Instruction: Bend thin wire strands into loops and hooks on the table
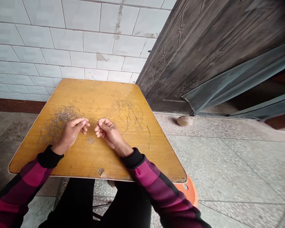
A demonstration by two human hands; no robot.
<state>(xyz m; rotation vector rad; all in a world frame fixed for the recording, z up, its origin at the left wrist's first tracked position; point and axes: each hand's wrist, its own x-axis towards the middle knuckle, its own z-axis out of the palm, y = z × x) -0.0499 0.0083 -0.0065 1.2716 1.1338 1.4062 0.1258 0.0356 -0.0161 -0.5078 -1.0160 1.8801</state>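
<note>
My left hand and my right hand meet over the middle of a worn wooden table. Both pinch the ends of a thin piece of wire that spans the small gap between them. A pile of several loose wire rings lies under and just left of my left hand. To the right of my right hand a chain of linked wire rings trails across the table toward its right edge.
A white tiled wall stands behind the table. A dark carved door stands open at the right. A small round object lies on the stone floor. An orange stool shows under the table's right corner.
</note>
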